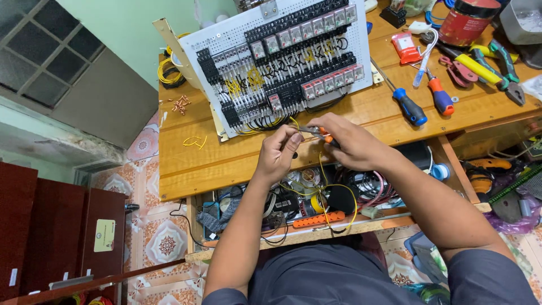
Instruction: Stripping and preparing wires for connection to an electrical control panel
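Note:
A white perforated panel (226, 39) packed with rows of relays and black terminal blocks leans on the wooden workbench (186, 164). Just below its lower edge my right hand (350, 141) grips a small orange-handled hand tool (317, 133), its metal tip pointing left. My left hand (278, 152) pinches a thin yellow wire (324, 189) at that tip, thumb and forefinger closed on it. The wire loops down from my hands into the open shelf under the bench.
Two blue-and-orange screwdrivers (410, 107), pliers (497, 70), a red can (466, 21) and a red box lie at the right. Copper bits (181, 104), a yellow wire scrap (195, 141) and a yellow coil (167, 72) sit left. The shelf below holds tangled cables.

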